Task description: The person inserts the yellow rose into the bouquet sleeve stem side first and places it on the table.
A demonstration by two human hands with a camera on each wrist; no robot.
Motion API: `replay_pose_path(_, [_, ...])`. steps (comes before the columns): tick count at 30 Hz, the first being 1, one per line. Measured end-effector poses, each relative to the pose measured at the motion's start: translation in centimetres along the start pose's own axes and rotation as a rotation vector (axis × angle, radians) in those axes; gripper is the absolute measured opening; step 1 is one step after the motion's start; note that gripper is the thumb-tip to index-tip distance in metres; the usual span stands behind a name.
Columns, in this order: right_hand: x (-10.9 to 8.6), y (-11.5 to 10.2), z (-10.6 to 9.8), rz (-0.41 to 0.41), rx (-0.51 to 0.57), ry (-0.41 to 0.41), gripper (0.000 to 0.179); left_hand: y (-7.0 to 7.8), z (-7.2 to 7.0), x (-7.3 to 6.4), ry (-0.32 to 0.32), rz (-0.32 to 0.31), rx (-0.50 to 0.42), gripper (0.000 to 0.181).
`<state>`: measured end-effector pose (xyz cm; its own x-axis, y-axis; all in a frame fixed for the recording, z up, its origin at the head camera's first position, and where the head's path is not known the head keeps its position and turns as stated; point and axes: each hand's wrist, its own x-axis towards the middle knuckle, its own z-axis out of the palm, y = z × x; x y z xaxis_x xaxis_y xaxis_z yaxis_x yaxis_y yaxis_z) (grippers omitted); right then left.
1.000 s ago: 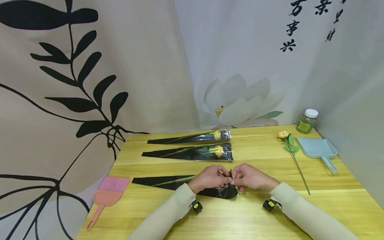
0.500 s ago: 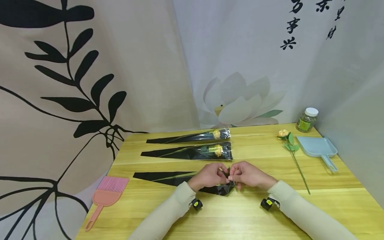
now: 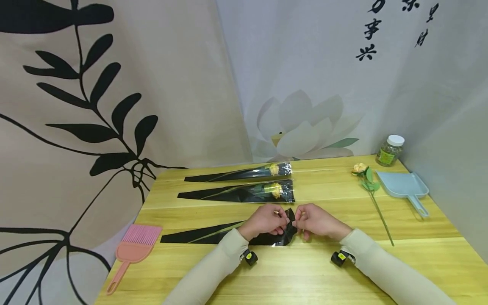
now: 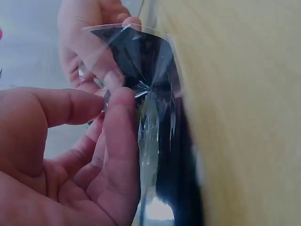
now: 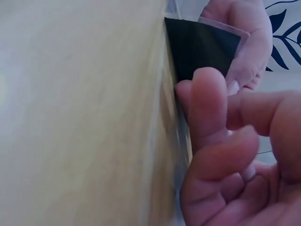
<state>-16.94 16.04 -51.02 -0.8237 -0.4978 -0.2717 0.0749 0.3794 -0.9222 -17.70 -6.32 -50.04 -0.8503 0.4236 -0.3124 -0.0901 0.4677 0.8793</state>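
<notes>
A black and clear flower sleeve [image 3: 190,236] lies lengthwise on the table, with a green stem visible inside it. My left hand [image 3: 267,221] pinches the wide end of the sleeve between thumb and finger. Close beside it, my right hand [image 3: 317,221] pinches the edge of that same end. In the left wrist view, creases in the film [image 4: 136,54] run together at the pinched spot. A flat black corner of the sleeve [image 5: 203,44] shows past the fingers in the right wrist view. The hands cover the flower's head.
Two wrapped yellow flowers [image 3: 244,192] lie behind the hands. To the right are a loose flower with a long stem [image 3: 377,212], a blue dustpan [image 3: 404,186] and a white-lidded jar [image 3: 389,152]. A pink hand broom [image 3: 135,248] lies on the left.
The sleeve's wide end has turned up, so a black flap now stands between the hands. Its narrow end has shifted slightly left and nearer. Both hands keep about the same place.
</notes>
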Motion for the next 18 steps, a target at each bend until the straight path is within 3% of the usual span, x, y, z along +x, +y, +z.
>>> replay_pose_path(8, [0.1,-0.1,-0.3,0.019,-0.006,0.013,0.014,-1.0,-0.6,1.0,-0.011,-0.065,-0.225,0.009])
replay_pose_path(18, [-0.3,0.0,-0.6,0.029,-0.041,0.029,0.014,-1.6,-0.7,1.2,-0.022,-0.056,-0.225,0.010])
